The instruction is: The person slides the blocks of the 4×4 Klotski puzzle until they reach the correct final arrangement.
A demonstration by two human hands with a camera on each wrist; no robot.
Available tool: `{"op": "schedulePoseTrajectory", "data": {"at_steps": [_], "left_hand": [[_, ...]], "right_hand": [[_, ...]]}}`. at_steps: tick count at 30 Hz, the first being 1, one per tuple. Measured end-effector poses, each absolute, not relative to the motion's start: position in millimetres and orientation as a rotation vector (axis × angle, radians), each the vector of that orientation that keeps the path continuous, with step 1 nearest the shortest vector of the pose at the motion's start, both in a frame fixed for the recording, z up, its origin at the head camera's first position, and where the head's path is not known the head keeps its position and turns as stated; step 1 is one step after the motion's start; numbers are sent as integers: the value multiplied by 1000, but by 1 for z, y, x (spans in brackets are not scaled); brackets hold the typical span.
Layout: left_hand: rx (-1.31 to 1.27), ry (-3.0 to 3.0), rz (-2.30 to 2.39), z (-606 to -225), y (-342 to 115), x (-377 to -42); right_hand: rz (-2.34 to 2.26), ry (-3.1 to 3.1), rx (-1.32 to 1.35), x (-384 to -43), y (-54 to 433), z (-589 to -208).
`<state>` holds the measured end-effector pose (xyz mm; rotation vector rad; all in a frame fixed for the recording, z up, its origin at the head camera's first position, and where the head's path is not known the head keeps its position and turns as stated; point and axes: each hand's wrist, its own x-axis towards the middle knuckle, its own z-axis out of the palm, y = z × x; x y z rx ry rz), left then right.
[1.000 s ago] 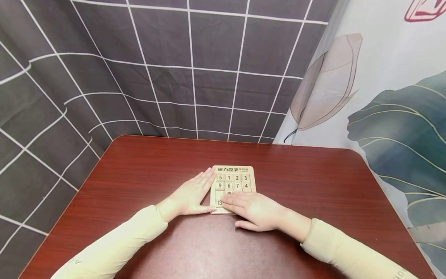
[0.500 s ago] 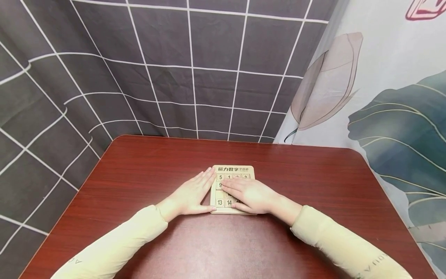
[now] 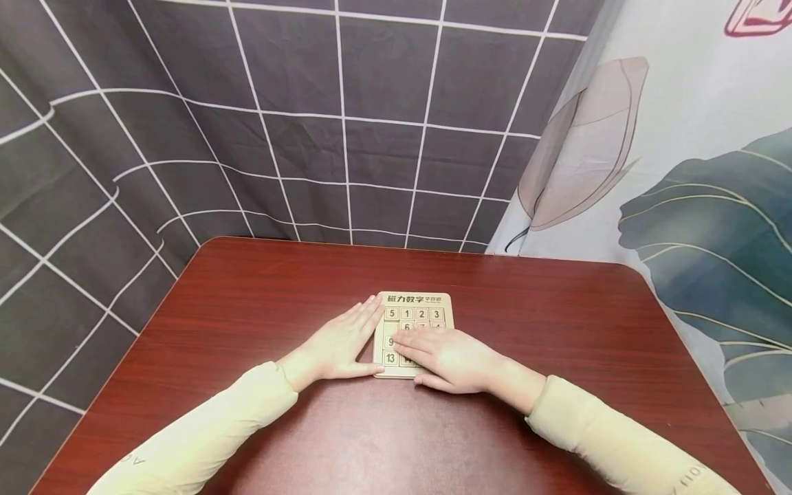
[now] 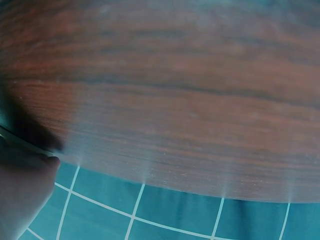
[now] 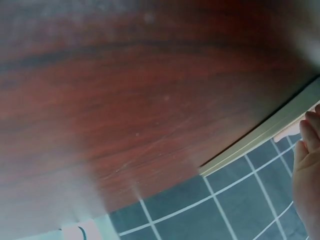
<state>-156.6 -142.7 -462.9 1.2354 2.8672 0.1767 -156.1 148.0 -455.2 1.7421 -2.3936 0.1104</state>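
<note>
A pale wooden number sliding puzzle [image 3: 412,300] lies flat on the table. My left hand [image 3: 343,342] rests along its left edge with straight fingers, the thumb touching the lower left corner. Over the lower right part of the board, my right hand [image 3: 458,359] has its fingers extended, their tips at the number 9 tile [image 3: 390,342]. Above that tile, below the 5, is a vacant slot. Several tiles are hidden under the right hand. At the right wrist view's edge appear the right hand [image 5: 309,175] and the board's side [image 5: 255,137]; the left wrist view shows part of the left hand [image 4: 25,185].
The dark red wooden table [image 3: 297,275] extends around the puzzle. A grey curtain with white grid lines [image 3: 383,158] hangs behind and on the left. A white curtain with leaf prints [image 3: 699,227] hangs at the right.
My right hand moved up the board, then back down toward me. The 9 tile slid down one row, so the vacant slot is now above it. My left hand stayed in place.
</note>
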Motion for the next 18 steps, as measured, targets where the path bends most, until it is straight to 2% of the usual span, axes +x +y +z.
{"op": "schedulePoseTrajectory", "data": {"at_steps": [12,18], "left_hand": [[1219,2860,169,-464,-143,-158],[1233,2869,185,-464,-143,-158]], "right_hand": [[90,-2583,1590,-190,134,-448],[41,-2639,1582,-193,131,-451]]}}
